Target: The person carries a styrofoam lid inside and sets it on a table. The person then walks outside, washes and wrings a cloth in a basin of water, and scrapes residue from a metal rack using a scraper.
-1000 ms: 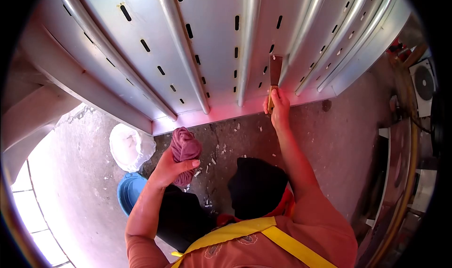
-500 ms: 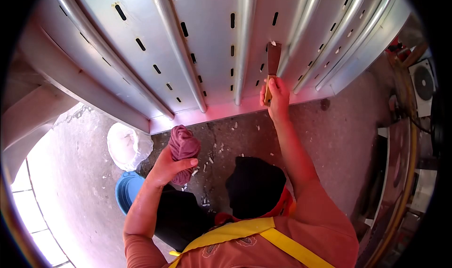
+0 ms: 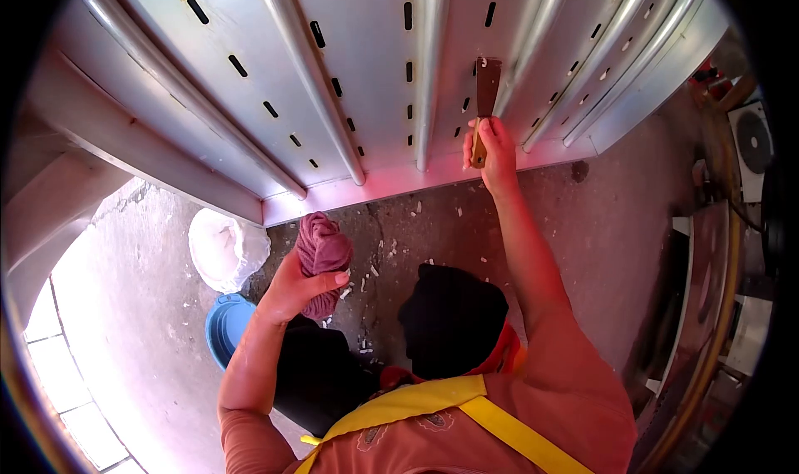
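Note:
My right hand (image 3: 497,151) is wrapped round the wooden handle of a putty knife (image 3: 488,87). The blade points up, against or just in front of a slotted metal panel (image 3: 383,83), between two of its upright tubes; whether it touches cannot be told. Small pale bits show at the blade's tip. Lower on the left, my left hand (image 3: 293,287) grips a bunched mauve cloth (image 3: 323,245), thumb across its front. The cloth is held below the panel's lower edge.
A white plastic-lined container (image 3: 225,249) and a blue bucket (image 3: 226,328) stand on the floor at the left. White scraps (image 3: 373,270) are strewn on the concrete below the panel. At the far right is a white box with a round grille (image 3: 754,141).
The putty knife and my right hand have shifted slightly upward in view. My left hand still holds the cloth, a little higher. The view itself has moved slightly.

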A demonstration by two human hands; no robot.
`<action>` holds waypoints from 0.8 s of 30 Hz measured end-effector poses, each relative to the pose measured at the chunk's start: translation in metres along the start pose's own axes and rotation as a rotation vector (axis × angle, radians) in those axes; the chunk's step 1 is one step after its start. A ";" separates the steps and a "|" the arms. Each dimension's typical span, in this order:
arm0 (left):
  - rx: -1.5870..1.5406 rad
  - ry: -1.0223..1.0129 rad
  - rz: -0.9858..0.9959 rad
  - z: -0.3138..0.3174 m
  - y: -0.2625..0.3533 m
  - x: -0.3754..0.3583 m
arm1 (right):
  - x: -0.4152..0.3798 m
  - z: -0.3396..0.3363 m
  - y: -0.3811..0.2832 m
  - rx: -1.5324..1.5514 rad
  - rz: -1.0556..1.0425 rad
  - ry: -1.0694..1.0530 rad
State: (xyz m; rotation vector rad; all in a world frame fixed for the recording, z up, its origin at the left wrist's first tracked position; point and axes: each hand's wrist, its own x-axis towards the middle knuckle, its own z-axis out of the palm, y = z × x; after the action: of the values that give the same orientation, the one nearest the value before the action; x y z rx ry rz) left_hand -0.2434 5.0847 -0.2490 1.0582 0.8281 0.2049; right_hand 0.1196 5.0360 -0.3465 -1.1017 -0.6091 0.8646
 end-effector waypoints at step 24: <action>0.005 0.014 -0.063 0.001 -0.005 0.006 | -0.014 -0.023 0.046 0.046 0.022 0.076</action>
State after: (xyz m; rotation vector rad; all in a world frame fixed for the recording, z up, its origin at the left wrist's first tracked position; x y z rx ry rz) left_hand -0.2399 5.0849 -0.2565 1.0345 0.8734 0.1569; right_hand 0.1169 5.0210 -0.3979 -1.0969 -0.5122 0.8479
